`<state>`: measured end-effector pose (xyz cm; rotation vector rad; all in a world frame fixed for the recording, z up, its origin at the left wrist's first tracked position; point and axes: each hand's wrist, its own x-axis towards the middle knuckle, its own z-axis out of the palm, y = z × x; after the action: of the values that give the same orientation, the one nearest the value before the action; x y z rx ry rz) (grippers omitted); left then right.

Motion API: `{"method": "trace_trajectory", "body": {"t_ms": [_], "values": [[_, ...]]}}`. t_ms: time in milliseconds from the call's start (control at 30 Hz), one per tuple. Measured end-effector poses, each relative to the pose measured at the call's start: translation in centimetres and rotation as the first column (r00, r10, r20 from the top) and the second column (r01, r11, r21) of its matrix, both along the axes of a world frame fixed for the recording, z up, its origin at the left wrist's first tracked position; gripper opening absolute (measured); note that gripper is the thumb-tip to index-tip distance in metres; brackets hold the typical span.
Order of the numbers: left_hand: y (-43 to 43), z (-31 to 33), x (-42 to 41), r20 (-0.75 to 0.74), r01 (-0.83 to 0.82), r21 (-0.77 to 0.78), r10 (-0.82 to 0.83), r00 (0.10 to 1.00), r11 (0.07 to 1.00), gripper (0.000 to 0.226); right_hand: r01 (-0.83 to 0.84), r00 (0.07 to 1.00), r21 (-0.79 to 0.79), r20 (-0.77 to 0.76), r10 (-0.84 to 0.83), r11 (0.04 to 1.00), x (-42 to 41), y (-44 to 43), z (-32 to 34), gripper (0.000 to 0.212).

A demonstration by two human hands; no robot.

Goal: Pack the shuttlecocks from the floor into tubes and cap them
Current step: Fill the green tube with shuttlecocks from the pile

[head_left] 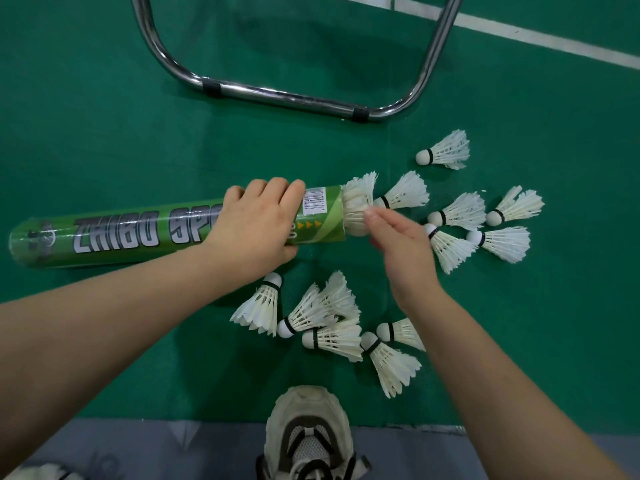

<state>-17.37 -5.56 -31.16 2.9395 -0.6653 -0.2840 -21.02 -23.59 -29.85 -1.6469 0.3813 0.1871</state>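
A long green tube (pixel 121 233) with silver lettering lies on the green floor, its open mouth facing right. My left hand (pixel 256 220) grips it near that mouth. A white feather shuttlecock (pixel 356 202) sticks halfway out of the mouth, feathers outward. My right hand (pixel 398 237) is at the feather skirt, thumb and fingertips touching its lower edge. Several loose shuttlecocks lie to the right (pixel 460 211) and several more below the tube (pixel 311 313). One lies apart at the upper right (pixel 446 150). No cap is visible.
A chrome tubular frame (pixel 287 97) with black bands rests on the floor beyond the tube. A white court line (pixel 540 38) crosses the top right. A beige sneaker (pixel 308 434) stands on the grey strip (pixel 138 445) at the bottom edge.
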Motion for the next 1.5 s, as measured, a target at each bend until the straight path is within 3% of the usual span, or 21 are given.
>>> {"method": "trace_trajectory", "body": {"t_ms": [133,267,600,633,700,767,833,867,900,933,967,1000,1033,1067,1133,1300,1400,1433,1500], "values": [[0.2,0.2,0.1,0.002,0.001,-0.006,-0.001,1.0,1.0,0.078,-0.236,0.953,0.126,-0.163,0.255,0.964,0.7,0.1,0.3,0.018],[0.2,0.3,0.0,0.009,-0.01,0.0,0.01,1.0,1.0,0.079,-0.401,0.866,0.247,-0.211,0.453,0.882,2.0,-0.3,0.5,0.033],[1.3,-0.1,-1.3,0.022,0.063,0.021,-0.063,0.998,0.998,0.075,-0.569,0.693,0.326,-0.306,0.653,0.756,2.8,2.2,-0.9,0.038],[1.3,-0.1,-1.4,0.025,0.068,0.019,-0.068,0.997,0.998,0.075,-0.554,0.709,0.316,-0.307,0.635,0.77,2.5,2.4,-1.0,0.035],[1.1,-0.2,-1.2,0.018,0.061,0.006,-0.061,0.998,0.998,0.074,-0.416,0.847,0.255,-0.242,0.474,0.873,1.8,3.2,-1.1,0.019],[0.9,-0.2,-0.7,0.01,0.045,-0.011,-0.045,0.999,0.999,0.074,-0.053,0.99,0.209,-0.119,0.079,0.976,0.9,3.9,-1.3,0.013],[1.0,-0.1,-0.3,0.011,0.031,-0.009,-0.031,0.999,0.999,0.074,0.289,0.957,0.127,0.001,-0.291,0.949,-0.4,3.6,-1.7,0.014],[1.2,-0.1,-0.2,0.013,0.025,-0.002,-0.025,1.0,1.0,0.074,0.338,0.939,0.026,0.056,-0.339,0.941,-1.3,3.3,-2.1,0.012],[1.4,-0.1,-0.2,0.011,0.017,0.009,-0.017,1.0,1.0,0.074,0.274,0.959,-0.116,0.101,-0.263,0.955,-2.2,3.1,-2.7,0.009],[1.7,-0.1,-0.1,0.006,0.007,0.021,-0.007,1.0,1.0,0.074,0.074,0.994,-0.331,0.102,-0.042,0.941,-3.3,3.1,-3.5,0.005],[2.0,-0.1,0.0,0.002,-0.005,0.031,0.005,1.0,0.999,0.075,-0.187,0.969,-0.571,0.027,0.246,0.8,-4.4,3.6,-4.3,0.008],[2.2,-0.1,0.1,-0.001,-0.018,0.038,0.018,1.0,0.999,0.075,-0.377,0.87,-0.738,-0.075,0.487,0.56,-5.4,4.4,-4.9,0.021],[2.3,-0.1,0.2,-0.002,-0.027,0.041,0.027,1.0,0.999,0.076,-0.439,0.756,-0.838,-0.15,0.637,0.324,-6.3,5.3,-5.7,0.035],[2.5,-0.1,0.2,-0.001,-0.032,0.044,0.032,0.999,0.998,0.076,-0.442,0.679,-0.879,-0.199,0.707,0.178,-6.9,6.3,-6.3,0.046],[2.6,0.0,0.2,0.005,-0.035,0.046,0.035,0.999,0.998,0.076,-0.38,0.657,-0.922,-0.209,0.725,0.078,-6.8,8.0,-6.7,0.054],[2.7,0.1,0.1,0.007,-0.033,0.036,0.033,0.999,0.999,0.077,-0.25,0.755,-0.961,-0.119,0.645,0.116,-3.4,7.7,-6.3,0.033],[2.7,0.0,0.4,0.002,-0.041,0.023,0.041,0.999,0.999,0.076,-0.227,0.816,-0.962,-0.102,0.569,0.153,-1.8,5.4,-6.0,0.01],[2.7,0.0,0.4,-0.001,-0.041,0.025,0.041,0.999,0.999,0.076,-0.25,0.847,-0.949,-0.118,0.518,0.193,-1.4,4.6,-5.9,0.011],[2.6,-0.1,0.2,-0.003,-0.033,0.029,0.033,0.999,0.999,0.074,-0.272,0.926,-0.871,-0.122,0.357,0.41,-0.8,3.2,-5.3,0.02]]}}
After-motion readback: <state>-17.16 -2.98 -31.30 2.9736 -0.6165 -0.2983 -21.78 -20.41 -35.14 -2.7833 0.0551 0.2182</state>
